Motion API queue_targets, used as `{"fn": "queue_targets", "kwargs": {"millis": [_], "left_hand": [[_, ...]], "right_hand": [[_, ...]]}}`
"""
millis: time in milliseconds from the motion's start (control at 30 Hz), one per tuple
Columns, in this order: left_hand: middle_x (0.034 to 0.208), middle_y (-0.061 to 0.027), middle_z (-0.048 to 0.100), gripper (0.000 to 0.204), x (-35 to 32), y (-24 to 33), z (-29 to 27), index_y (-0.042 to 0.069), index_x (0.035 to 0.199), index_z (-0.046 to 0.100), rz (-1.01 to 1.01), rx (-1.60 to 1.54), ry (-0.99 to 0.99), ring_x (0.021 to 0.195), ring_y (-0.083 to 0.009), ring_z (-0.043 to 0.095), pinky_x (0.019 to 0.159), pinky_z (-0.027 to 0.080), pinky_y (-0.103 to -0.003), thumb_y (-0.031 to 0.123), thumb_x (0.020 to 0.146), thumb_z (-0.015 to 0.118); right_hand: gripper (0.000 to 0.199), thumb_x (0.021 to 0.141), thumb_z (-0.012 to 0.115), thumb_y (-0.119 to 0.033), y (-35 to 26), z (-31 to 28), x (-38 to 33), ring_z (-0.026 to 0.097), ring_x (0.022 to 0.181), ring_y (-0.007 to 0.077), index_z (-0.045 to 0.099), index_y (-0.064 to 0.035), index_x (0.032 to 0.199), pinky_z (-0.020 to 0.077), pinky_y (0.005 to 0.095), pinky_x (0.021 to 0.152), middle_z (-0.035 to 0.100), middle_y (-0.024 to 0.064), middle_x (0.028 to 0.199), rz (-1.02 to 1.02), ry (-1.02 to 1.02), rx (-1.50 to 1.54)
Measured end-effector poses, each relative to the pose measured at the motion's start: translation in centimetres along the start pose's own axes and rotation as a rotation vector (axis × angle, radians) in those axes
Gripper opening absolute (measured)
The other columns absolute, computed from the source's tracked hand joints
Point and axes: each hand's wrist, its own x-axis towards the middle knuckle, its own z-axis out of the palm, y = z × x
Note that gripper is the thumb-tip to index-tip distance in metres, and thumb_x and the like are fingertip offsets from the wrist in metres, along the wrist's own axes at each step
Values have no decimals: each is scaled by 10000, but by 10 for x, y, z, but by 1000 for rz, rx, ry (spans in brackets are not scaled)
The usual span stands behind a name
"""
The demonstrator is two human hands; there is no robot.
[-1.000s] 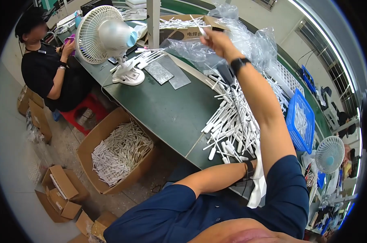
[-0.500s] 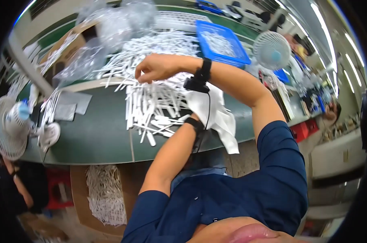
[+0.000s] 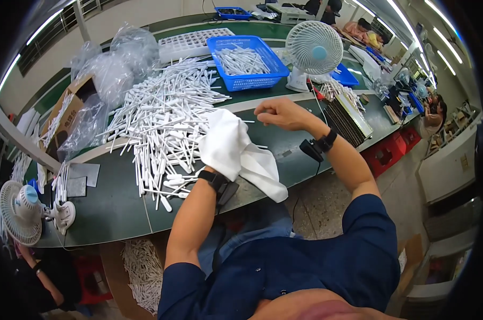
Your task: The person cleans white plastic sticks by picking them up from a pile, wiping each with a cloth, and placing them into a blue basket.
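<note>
A white cloth (image 3: 236, 152) hangs over my left hand (image 3: 216, 169), which grips it at the near edge of a big heap of white plastic sticks (image 3: 164, 120) on the green table (image 3: 108, 205). The cloth hides my fingers; only the wrist with a black band shows. My right hand (image 3: 278, 113) hovers as a closed fist over the table just right of the cloth, knuckles up. Nothing shows inside it. A black band with a dangling cable sits on that wrist.
A blue basket (image 3: 246, 58) of sticks, a white grid tray (image 3: 190, 42) and a white fan (image 3: 313, 50) stand at the back. Clear plastic bags (image 3: 110, 69) and a cardboard box (image 3: 65, 114) lie left. Another fan (image 3: 20, 210) stands near left. A carton of sticks (image 3: 142, 266) sits below. People work nearby.
The view has swung round to the right. My right hand has come down from a raised reach to a fist beside the cloth. My left hand stays on the cloth.
</note>
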Motion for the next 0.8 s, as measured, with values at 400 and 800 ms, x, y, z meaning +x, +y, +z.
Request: {"fn": "queue_targets", "kwargs": {"millis": [400, 800], "left_hand": [[799, 18, 554, 331, 19, 18, 26, 56, 1024, 581, -670, -1492, 73, 688, -82, 503, 594, 394, -231, 349, 1110, 453], [836, 12, 571, 350, 19, 25, 28, 51, 1114, 601, -631, -1337, 48, 725, -88, 512, 649, 409, -233, 361, 1112, 440]], "right_hand": [[225, 996, 659, -177, 123, 35, -35, 652, 729, 81, 703, -6, 1136, 496, 238, 651, 710, 27, 815, 122, 280, 443], [222, 967, 660, -195, 116, 45, -44, 668, 661, 146, 725, 12, 1017, 524, 309, 650, 721, 105, 777, 17, 439, 194]]}}
